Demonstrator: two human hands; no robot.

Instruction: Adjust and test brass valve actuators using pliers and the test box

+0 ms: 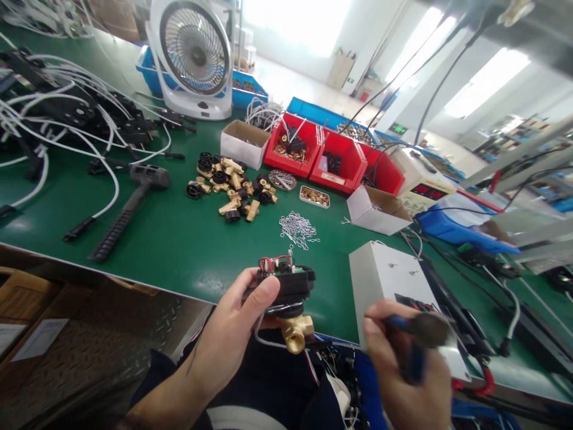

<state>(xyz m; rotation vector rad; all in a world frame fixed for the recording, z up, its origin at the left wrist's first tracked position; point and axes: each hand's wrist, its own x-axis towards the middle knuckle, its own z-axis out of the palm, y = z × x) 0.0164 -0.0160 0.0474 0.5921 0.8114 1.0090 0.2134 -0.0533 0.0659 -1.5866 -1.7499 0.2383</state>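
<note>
My left hand point(237, 325) is closed round an electric valve with an open black housing point(290, 286). Red wires and a green circuit board show in the top of that housing, and a brass valve body point(296, 333) hangs beneath it. A grey cable runs from the housing past the brass part. To the right, my right hand point(403, 364) grips a blue-handled tool point(416, 358), smeared by motion. Its dark end points right, and its exact kind is unclear. The tool is apart from the valve. Beyond the valve lies a pile of metal clips point(298, 230).
A grey box point(380, 275) with switches stands beside my right hand. Brass fittings point(233, 182), a black mallet point(129, 209) and cabled black parts point(67, 113) lie leftward. Red bins point(338, 161), white cartons point(244, 143) and a fan point(197, 57) line the back.
</note>
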